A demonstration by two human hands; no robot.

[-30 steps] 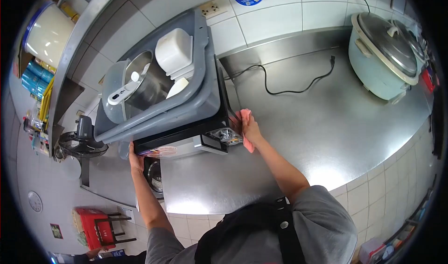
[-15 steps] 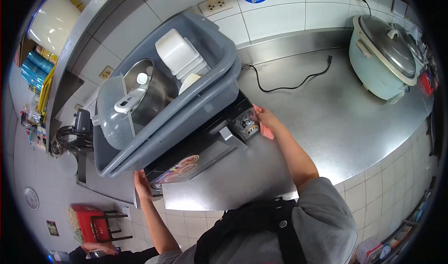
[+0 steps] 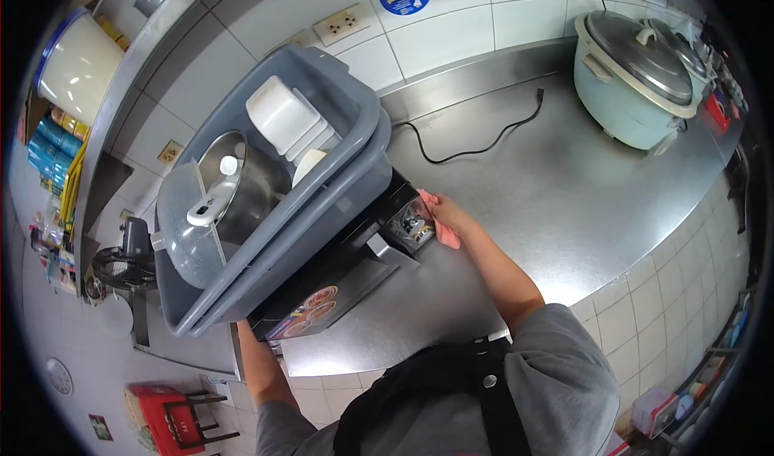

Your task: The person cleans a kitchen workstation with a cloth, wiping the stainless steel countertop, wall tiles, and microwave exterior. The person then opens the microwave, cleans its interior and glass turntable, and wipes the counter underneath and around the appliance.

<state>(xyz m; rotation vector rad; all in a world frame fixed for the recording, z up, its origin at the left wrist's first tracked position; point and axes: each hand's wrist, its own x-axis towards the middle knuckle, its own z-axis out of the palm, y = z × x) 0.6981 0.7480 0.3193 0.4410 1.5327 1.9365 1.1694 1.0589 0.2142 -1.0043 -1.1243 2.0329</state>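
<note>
The right hand curls round a pink cloth and the left hand, its grip hidden from me, is opposite, at either end of a black toaster oven beneath grey tubs, left on the steel worktop.

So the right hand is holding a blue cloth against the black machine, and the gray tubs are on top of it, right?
Not quite: the cloth is pink, not blue. The head view shows the right hand holding it against the black machine, with the gray tubs on top.
</note>
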